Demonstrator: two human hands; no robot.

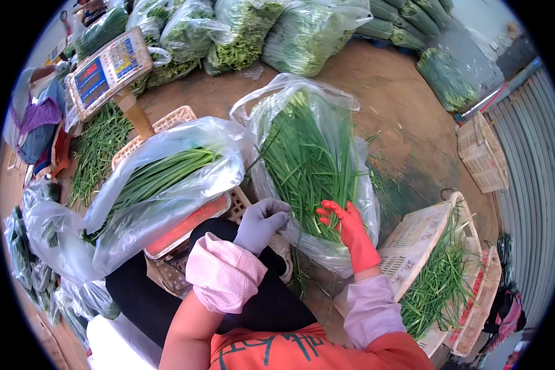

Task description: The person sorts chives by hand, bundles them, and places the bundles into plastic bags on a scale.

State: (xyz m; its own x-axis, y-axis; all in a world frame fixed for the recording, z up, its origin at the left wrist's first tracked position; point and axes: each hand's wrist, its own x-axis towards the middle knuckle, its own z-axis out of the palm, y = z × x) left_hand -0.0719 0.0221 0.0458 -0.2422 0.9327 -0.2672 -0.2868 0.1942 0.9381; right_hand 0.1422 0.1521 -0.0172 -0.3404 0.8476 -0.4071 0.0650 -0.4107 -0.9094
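My left hand [262, 224], in a grey glove, has its fingers curled beside the near left edge of a clear plastic bag [367, 222]. Whether it pinches the film cannot be made out. Long green leaves, apparently garlic chives [305, 162], fill this bag on the floor. Over their near right part is my right hand [353, 231] in a red rubber glove, fingers bent and partly apart among the blades; a firm grip on them is not clear. To the left, a second plastic bag [212, 134] with similar leaves [162, 178] lies open on a scale's red pan [189, 224].
The scale's display [108, 74] stands on a post at left. Loose leaves [99, 148] lie beyond it, near another person [39, 115]. A white plastic crate [416, 231] with leaves stands at right, another crate [483, 150] by the shutter. Bagged vegetables [300, 37] line the back.
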